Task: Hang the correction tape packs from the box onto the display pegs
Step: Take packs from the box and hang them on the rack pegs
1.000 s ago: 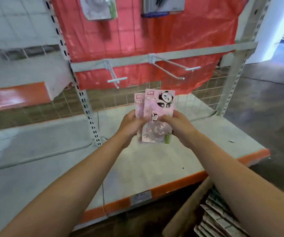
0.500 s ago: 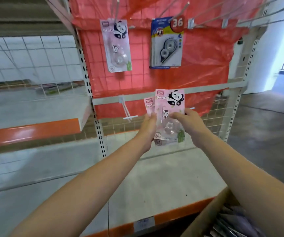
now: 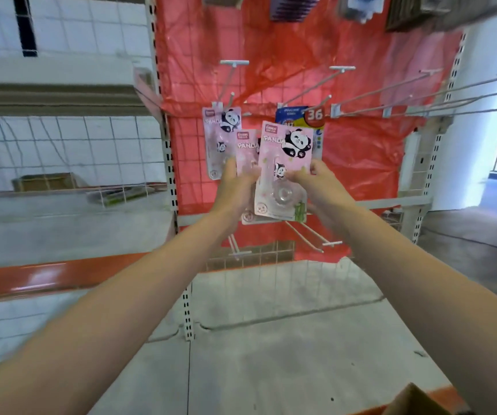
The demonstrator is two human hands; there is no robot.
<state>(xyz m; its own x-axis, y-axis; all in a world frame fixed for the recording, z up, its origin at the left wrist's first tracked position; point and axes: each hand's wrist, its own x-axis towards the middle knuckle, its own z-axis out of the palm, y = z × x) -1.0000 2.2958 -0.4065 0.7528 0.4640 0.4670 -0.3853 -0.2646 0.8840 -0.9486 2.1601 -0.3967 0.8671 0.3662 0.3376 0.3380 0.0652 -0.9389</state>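
I am observing a pink cardboard panda-print correction tape pack (image 3: 283,172) with a clear plastic blister, held upright in front of the red mesh-backed display panel (image 3: 361,157). The right hand (image 3: 320,187) is gripping this pack at its right edge, fingers curled round the card. A second pink panda correction tape pack (image 3: 245,151) is sitting just behind and to the left of the first, overlapped by it. The left hand (image 3: 236,190) is holding this second pack from its left side, fingers wrapped around the lower part; the exact finger placement is blurred.

Behind both held packs, a third pink panda pack (image 3: 218,136) is hanging on a white wire display peg (image 3: 230,85) on the panel. Just to its right, a blue-and-yellow carded pack (image 3: 295,116) bearing a red round "36" sticker (image 3: 314,115) is hanging from a neighbouring peg, partly covered by the front pack.

Further long white pegs (image 3: 421,91) are projecting from the rail on the right, bare along their visible length. Two shorter white pegs (image 3: 310,238) are jutting out below the hands. Beneath them, a grey shelf board with an orange front edge (image 3: 271,339) is lying across the bay. A brown cardboard box corner (image 3: 412,402) is showing at the lower right edge. On the left, a white wire grid (image 3: 61,151) is backing the adjoining shelves.
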